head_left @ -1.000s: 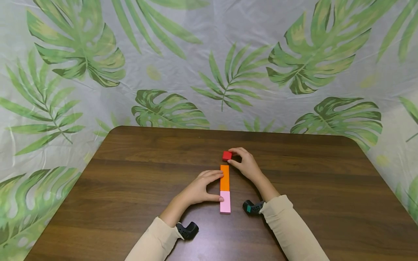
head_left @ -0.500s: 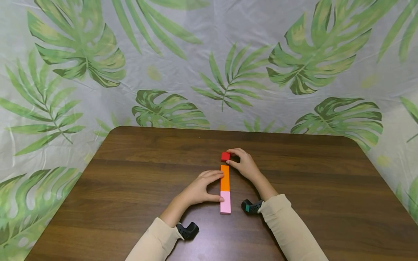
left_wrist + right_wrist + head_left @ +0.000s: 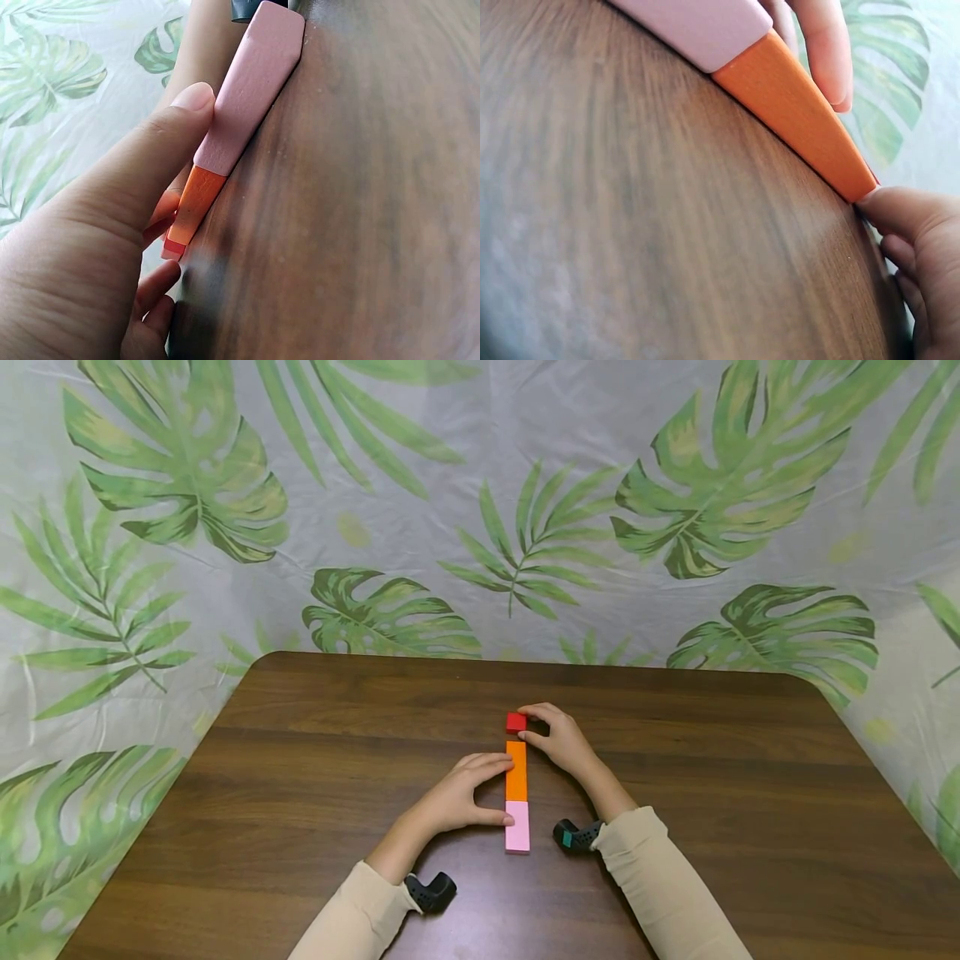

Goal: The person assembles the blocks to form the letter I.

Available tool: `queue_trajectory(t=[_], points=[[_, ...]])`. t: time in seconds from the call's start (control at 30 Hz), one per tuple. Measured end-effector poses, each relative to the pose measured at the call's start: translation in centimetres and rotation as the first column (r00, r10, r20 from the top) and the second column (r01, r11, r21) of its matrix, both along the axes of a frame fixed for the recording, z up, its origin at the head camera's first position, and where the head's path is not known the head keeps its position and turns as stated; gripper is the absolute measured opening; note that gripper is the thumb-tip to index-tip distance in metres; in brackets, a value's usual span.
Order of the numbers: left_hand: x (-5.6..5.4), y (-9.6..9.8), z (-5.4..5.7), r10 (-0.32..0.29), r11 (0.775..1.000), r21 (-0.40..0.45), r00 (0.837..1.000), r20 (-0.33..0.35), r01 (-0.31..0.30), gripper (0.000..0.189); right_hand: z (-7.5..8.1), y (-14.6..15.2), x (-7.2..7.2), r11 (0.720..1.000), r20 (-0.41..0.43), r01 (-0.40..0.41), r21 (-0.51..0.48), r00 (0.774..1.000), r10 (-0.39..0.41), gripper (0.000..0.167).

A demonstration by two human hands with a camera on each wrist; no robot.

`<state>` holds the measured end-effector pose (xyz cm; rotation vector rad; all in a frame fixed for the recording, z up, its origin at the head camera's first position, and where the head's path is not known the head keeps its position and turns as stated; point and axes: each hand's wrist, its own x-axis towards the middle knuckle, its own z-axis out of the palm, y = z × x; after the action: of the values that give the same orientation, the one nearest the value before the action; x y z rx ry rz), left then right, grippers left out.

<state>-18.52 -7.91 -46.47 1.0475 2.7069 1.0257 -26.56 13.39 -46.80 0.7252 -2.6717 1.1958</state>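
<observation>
On the table an orange block and a pink block lie end to end in a straight line. My left hand rests at their left side, its thumb against the pink block and its fingertips at the orange one. Just past the orange block's far end is a red block, a small gap between them in the head view. My right hand pinches the red block from its right side between thumb and fingers. Only a sliver of red shows in the right wrist view.
The dark wooden table has rounded far corners. Behind it hangs a pale cloth printed with green leaves. A black wrist device sits by the left cuff, another wrist device by the right.
My right hand has moved slightly left and nearer with the red block, which now lines up with the orange and pink blocks. The left hand has stayed put.
</observation>
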Motion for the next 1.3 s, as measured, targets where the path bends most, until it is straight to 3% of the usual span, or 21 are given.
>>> queue_trajectory(t=[0.9,1.3], points=[[0.09,0.08,0.2,0.001,1.0,-0.001,1.0,-0.011,-0.001,0.075,-0.03,0.17,0.04,1.0,0.036,-0.014,-0.006,0.999,0.014,0.04],[0.16,0.07,0.31,-0.002,1.0,0.012,1.0,-0.012,0.002,0.074,0.59,0.16,0.35,0.996,0.066,0.011,-0.084,0.998,-0.006,0.042]])
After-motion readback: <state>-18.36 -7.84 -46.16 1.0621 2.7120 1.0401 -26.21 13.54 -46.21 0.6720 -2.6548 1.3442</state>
